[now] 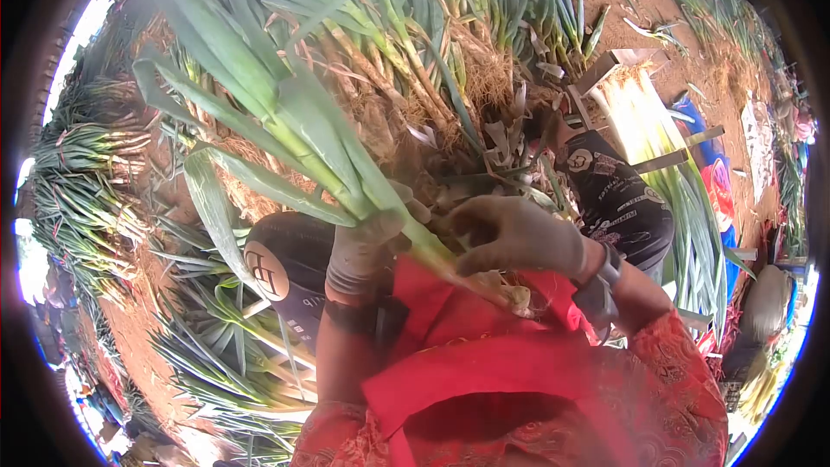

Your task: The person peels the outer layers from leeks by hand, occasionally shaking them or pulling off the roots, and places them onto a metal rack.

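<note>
- Soil beyond the leek, edges cut off
- Left hand clasping its stalk, fingers partly hidden
- Right hand curled beside it, grip unclear

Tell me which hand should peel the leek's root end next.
Right, I'd say: the right hand is curled beside the lower stalk, nearer the root end, while the left hand grips the leek higher up.

Left hand closed, right hand loosely curved beside it.
</note>
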A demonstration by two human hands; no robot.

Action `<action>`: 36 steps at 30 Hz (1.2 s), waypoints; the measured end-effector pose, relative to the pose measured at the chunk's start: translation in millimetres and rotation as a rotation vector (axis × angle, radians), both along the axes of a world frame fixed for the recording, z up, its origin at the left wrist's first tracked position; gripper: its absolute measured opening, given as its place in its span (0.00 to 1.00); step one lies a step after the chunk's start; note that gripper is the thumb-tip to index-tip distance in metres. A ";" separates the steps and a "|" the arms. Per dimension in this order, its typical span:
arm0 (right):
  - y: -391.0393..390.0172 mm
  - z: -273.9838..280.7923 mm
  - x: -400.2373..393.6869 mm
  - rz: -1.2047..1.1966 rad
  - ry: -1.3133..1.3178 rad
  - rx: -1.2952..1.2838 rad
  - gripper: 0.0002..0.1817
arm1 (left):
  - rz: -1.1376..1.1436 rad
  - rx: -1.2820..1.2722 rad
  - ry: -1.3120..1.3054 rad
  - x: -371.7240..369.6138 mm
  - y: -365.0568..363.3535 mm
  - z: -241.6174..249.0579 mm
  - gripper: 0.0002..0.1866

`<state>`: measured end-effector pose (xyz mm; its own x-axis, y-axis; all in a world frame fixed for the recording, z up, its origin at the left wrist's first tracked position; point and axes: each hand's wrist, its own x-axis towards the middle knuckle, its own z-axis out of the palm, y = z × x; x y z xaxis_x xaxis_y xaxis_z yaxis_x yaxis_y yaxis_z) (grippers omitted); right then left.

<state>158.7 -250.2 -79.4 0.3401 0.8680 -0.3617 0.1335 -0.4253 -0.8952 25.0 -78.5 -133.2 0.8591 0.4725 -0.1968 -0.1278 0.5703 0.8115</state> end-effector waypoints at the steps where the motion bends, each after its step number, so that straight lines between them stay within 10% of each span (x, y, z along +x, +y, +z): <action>1: 7.3 -6.0 0.9 0.094 0.069 0.055 0.20 | 0.009 -0.003 -0.014 0.0 -2.2 2.0 0.24; 4: 17.3 -20.2 -1.4 -0.044 0.629 0.020 0.16 | -0.036 0.008 -0.064 -2.4 -3.2 1.8 0.27; 16: 13.3 -29.0 -3.0 0.046 0.744 -0.134 0.13 | -0.359 0.047 -0.147 -5.6 13.3 -5.1 0.29; 28: -24.2 -51.3 -19.9 0.264 -0.067 -0.426 0.12 | -0.381 0.050 -0.163 -7.3 10.4 -11.2 0.21; 33: -82.5 -132.3 -10.3 0.407 -0.967 -0.830 0.09 | -0.300 -0.012 -0.154 -3.7 3.7 -3.0 0.17; 36: -79.9 -93.1 14.1 0.085 -0.928 -0.371 0.10 | -0.047 0.090 0.138 2.3 -8.3 4.2 0.14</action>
<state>172.9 -330.1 -172.5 0.5673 0.7886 -0.2372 0.7546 -0.6131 -0.2338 27.4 -86.8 -129.0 0.8483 0.4533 -0.2736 0.0139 0.4975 0.8673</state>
